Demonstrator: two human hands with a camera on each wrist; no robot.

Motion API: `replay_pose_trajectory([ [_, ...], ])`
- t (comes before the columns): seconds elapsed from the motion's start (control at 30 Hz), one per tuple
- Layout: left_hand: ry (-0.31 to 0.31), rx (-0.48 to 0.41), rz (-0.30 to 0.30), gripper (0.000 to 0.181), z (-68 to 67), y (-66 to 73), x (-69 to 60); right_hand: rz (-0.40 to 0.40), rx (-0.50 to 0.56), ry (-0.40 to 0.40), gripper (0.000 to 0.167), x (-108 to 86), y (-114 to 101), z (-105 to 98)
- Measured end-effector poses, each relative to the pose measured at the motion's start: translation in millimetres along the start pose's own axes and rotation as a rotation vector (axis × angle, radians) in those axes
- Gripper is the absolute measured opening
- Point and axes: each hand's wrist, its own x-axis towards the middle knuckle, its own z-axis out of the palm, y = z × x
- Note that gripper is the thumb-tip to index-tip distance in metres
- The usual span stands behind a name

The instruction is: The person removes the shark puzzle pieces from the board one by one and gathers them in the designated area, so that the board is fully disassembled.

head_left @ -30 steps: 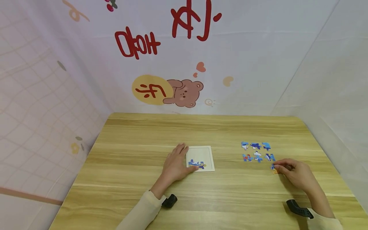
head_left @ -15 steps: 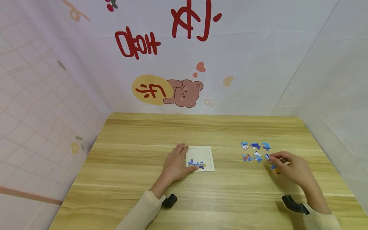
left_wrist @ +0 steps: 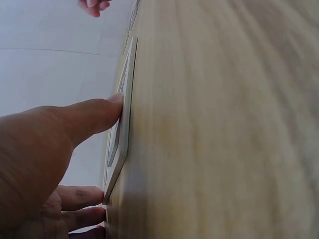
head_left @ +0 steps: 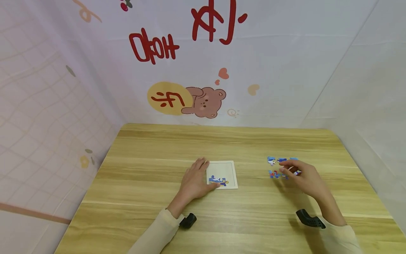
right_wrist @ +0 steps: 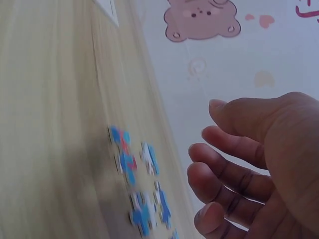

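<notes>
A square white puzzle board [head_left: 223,169] lies on the table in the head view, with joined blue, white and yellow jigsaw pieces [head_left: 217,180] along its near edge. My left hand [head_left: 194,181] is spread at its left side. In the left wrist view the straight thumb [left_wrist: 94,117] presses the board's near border, and the other fingertips touch its side. Above a group of loose jigsaw pieces [head_left: 271,161] hovers my right hand [head_left: 302,178], partly covering them. Nothing shows between its loosely bent fingers in the right wrist view, where several pieces [right_wrist: 144,213] lie below.
The wooden table [head_left: 253,215] ends at a white wall cloth [head_left: 279,70] printed with a bear and red characters. Each wrist wears a black camera mount [head_left: 310,219]. A red and blue piece [head_left: 273,174] sits at the near left of the loose group.
My right hand has moved left and away from me, from the nearest right-hand pieces to above the middle of the group. The left hand stays on the board.
</notes>
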Motion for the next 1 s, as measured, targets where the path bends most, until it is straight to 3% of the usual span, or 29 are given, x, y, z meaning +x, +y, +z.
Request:
replay_pose_trajectory([
  [0.47,-0.011,0.021,-0.015,0.098,2.3,-0.8,1.2,-0.198,0.151,-0.107,0.027,26.9,-51,63],
  [1.0,-0.022,0.032,-0.005,0.098,4.0,-5.2,3.1,-0.187,0.209,-0.248,0.029,35.6,-95,106],
])
